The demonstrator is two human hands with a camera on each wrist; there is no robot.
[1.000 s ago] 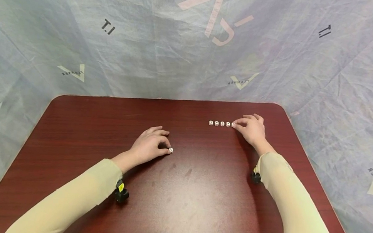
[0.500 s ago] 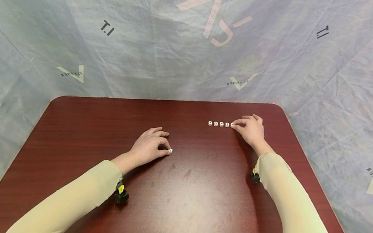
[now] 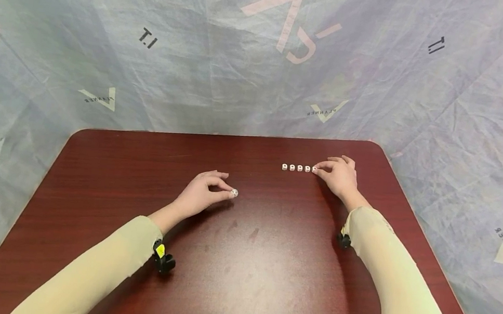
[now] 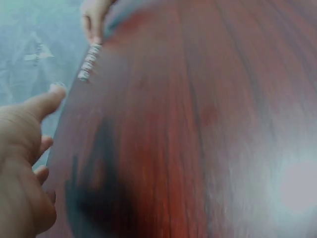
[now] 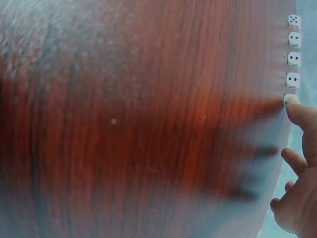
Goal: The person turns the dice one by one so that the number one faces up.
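My left hand [image 3: 200, 192] pinches a white die [image 3: 235, 192] between thumb and fingertips, held just above the table left of centre. The left wrist view shows that die [image 4: 58, 87] blurred at the fingertips. At the back right, several white dice [image 3: 295, 167] stand in a straight, evenly spaced row. My right hand [image 3: 339, 176] pinches the end die [image 3: 314, 169] at the row's right end, its fingertips covering part of it. In the right wrist view, dark pips show on the row's dice [image 5: 293, 59], and the thumb tip lies against the end die [image 5: 286, 101].
Both hands work over a dark red wood-grain table [image 3: 248, 261] with rounded far corners. Behind and beside it hangs a pale grey printed cloth [image 3: 225, 59]. Small black wrist cameras [image 3: 164, 260] hang under both sleeves. A bright glare lies on the table's front middle.
My left hand has raised its die off the table and shifted slightly away from me, turning it a little. The right hand and the row of dice stay where they were.
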